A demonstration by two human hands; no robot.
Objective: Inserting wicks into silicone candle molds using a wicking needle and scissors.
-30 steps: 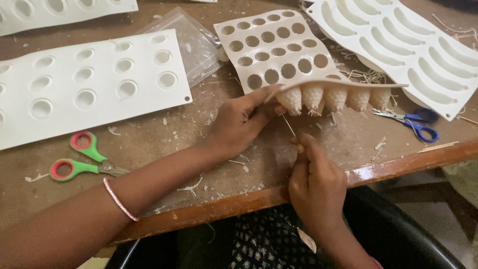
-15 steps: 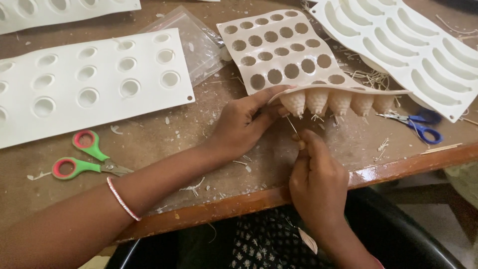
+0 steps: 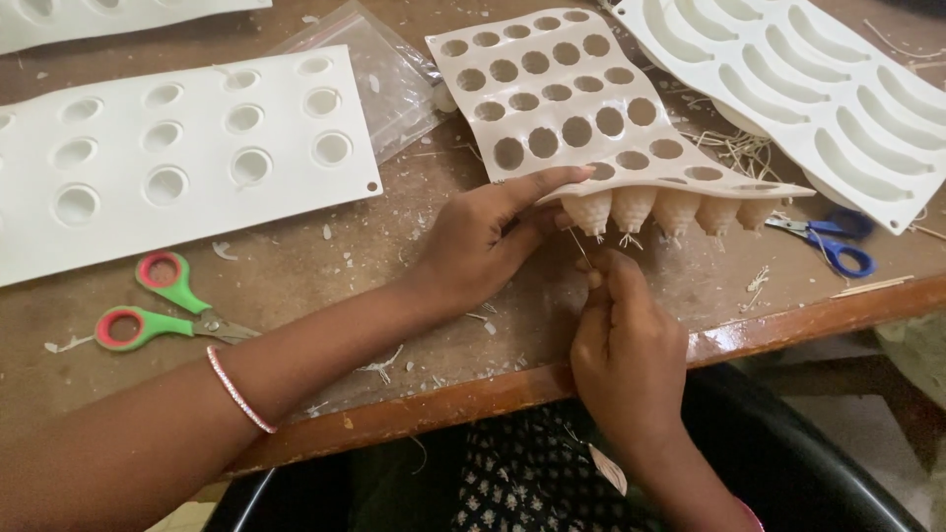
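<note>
Hands [image 3: 552, 286] pinching mold [image 3: 581, 108] wick [image 3: 581, 251]

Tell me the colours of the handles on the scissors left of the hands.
The scissors have green handles with pink-red inner rings, seen in the head view.

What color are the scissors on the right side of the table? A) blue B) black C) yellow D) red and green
A: the scissors lying by the table edge on the right, under the long-slot mould, have blue handles.
</note>
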